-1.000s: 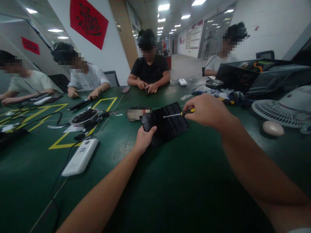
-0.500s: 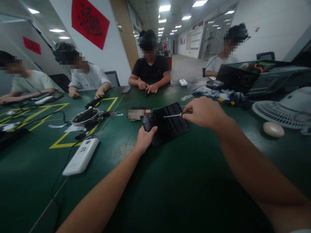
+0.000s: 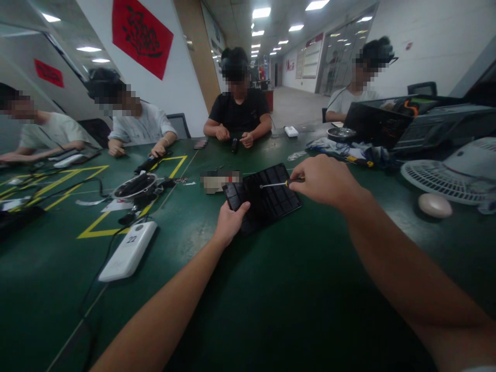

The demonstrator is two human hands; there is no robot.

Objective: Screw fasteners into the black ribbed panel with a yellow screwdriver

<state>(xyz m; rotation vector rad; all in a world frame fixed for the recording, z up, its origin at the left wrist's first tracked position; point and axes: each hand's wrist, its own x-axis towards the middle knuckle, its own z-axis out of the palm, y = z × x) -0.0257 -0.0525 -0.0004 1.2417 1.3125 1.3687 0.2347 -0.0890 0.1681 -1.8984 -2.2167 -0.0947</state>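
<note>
A flat black panel [image 3: 277,199], divided into a grid of rectangles, is held tilted over the green table [image 3: 294,274]. My left hand [image 3: 231,219] grips its near left corner, thumb on top and the other fingers hidden beneath. In my right hand [image 3: 325,178] is a screwdriver [image 3: 276,184] with a black and yellow handle, the fingers closed round it. Its thin metal shaft points left across the panel, and the tip is at a small round spot on the dark surface. Whether the tip presses into that spot I cannot tell.
Left of my arm lies a white power bank [image 3: 129,251] with a black cable. Beyond it is a metal bowl [image 3: 135,187] of dark parts. A white fan [image 3: 451,175] and a pale rounded object [image 3: 435,205] stand right. Several people sit around the table.
My hands, the panel and the screwdriver stay almost in place. Across the table, the hands of the person in black have moved apart, with a small black object between them.
</note>
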